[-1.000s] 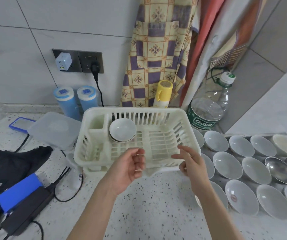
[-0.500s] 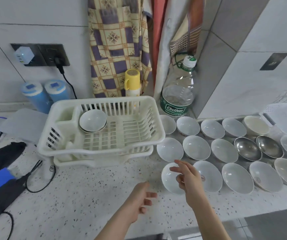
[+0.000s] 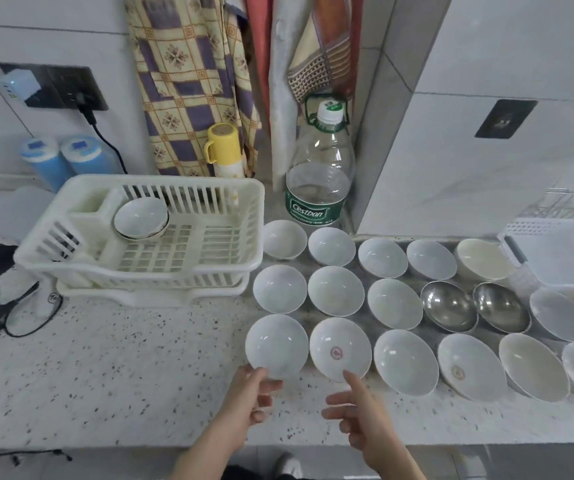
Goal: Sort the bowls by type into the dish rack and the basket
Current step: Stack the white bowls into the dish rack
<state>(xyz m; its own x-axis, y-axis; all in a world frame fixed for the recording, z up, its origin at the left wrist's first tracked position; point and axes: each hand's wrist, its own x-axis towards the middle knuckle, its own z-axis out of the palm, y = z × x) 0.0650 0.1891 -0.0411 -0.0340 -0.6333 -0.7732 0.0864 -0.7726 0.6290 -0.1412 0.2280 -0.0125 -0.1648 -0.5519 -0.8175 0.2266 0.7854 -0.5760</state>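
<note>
While both hands hover with loosely spread fingers, holding nothing, the left hand meets the near rim of a white bowl, the right hand points at a red-stamped bowl, and, farther left, the dish rack holds stacked bowls.

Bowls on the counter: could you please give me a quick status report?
Both hands open, left hand at nearest white bowl, right hand beside it. Dish rack holds stacked bowls. Nothing blocking.
</note>
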